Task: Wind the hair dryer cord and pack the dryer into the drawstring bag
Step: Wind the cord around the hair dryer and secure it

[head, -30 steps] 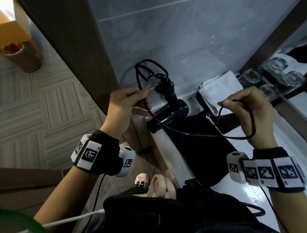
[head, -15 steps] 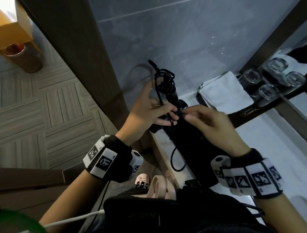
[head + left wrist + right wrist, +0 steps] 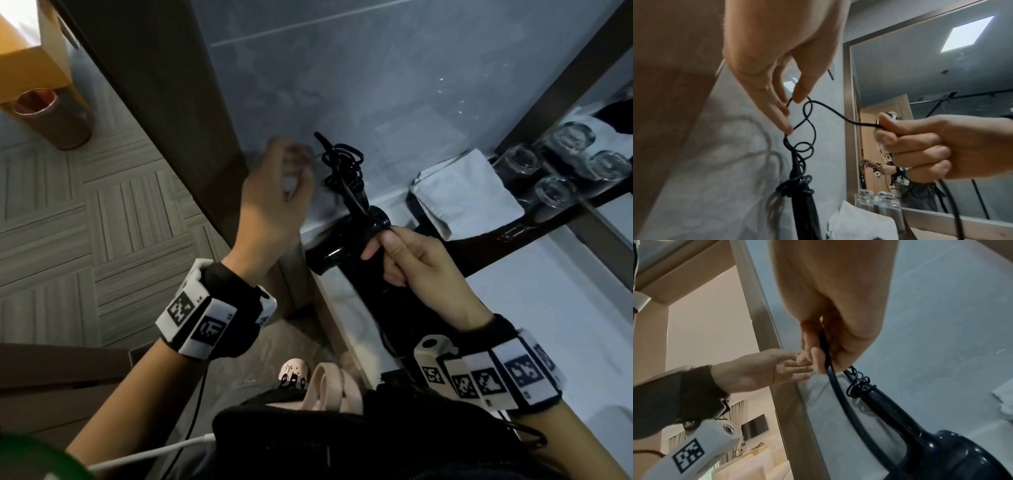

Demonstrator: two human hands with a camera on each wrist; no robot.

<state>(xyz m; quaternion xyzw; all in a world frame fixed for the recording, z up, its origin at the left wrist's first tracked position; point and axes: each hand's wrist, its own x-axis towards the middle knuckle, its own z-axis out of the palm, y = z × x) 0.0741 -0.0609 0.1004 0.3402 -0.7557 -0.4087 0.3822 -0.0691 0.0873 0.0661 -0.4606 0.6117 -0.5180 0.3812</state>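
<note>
The black hair dryer (image 3: 339, 246) lies on the counter edge with its handle pointing up at the wall. Its thin black cord (image 3: 342, 164) is coiled round the handle's end. My left hand (image 3: 277, 198) is raised just left of the coils. In the left wrist view its thumb and fingers (image 3: 793, 105) pinch a loose loop of the cord (image 3: 809, 123). My right hand (image 3: 394, 253) is curled round the cord beside the dryer's body, and the right wrist view shows the cord (image 3: 838, 394) running out of that grip (image 3: 818, 356). The black bag (image 3: 387, 308) lies under my right hand.
A folded white towel (image 3: 466, 192) and several upturned glasses (image 3: 555, 164) stand at the back right by the mirror. A dark door frame (image 3: 171, 102) runs along the left. A brown bin (image 3: 54, 116) stands on the floor at far left. The pale counter (image 3: 548, 308) stretches right.
The hands met at the dryer's handle half a second ago. Since then my left hand has moved up and left with a cord loop, while the right stays by the dryer gripping the cord.
</note>
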